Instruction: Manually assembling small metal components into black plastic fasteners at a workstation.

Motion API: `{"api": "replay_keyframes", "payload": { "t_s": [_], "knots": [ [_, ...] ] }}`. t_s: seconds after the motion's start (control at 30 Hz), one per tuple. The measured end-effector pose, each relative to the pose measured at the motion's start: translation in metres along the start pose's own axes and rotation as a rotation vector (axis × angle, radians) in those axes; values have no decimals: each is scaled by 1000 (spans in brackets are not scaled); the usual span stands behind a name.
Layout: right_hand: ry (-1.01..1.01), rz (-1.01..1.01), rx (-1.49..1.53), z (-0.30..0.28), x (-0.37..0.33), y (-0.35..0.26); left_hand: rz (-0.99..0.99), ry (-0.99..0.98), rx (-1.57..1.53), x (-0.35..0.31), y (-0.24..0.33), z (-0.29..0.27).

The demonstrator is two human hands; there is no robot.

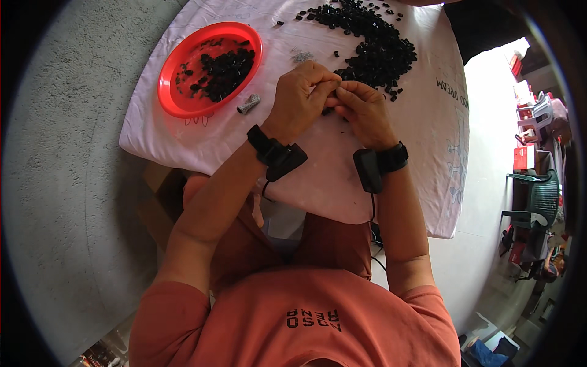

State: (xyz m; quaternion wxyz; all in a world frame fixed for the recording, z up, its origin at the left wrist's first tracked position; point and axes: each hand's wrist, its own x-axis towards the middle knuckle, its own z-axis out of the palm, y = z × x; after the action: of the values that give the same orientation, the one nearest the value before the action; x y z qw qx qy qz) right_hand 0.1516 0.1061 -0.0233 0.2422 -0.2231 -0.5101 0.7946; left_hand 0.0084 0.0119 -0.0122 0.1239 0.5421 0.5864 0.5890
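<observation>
We hold our left hand (pixel 298 96) and right hand (pixel 370 115) together above the cloth-covered surface (pixel 422 140), the fingers of each pinched closed; we cannot tell what sits between them. Black pieces (pixel 385 61) lie heaped beyond our hands; more rest in the red bowl (pixel 165 101) on our left, a grey roll (pixel 248 104) nearby.

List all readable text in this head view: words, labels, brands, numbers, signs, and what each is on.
Orange-red T-shirt: dark block lettering on the chest; wording withheld.
Pale pink tablecloth: dark capitals near its right edge; wording withheld.
Red box at far right: any print too small to read.
I make out no other lettering.
</observation>
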Motion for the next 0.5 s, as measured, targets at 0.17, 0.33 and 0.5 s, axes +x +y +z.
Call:
{"api": "replay_keyframes", "payload": {
  "t_s": [0.17, 0.33, 0.5],
  "knots": [
    [13, 3, 19, -2, 0, -3, -9, -17, 22, 4, 0, -6],
    [67, -54, 75, -9, 1, -6, -95, -125, 249, 7, -8, -24],
    [155, -139, 136, -21, 3, -9, 20, -189, 385, -2, -15, -13]
  ]
}}
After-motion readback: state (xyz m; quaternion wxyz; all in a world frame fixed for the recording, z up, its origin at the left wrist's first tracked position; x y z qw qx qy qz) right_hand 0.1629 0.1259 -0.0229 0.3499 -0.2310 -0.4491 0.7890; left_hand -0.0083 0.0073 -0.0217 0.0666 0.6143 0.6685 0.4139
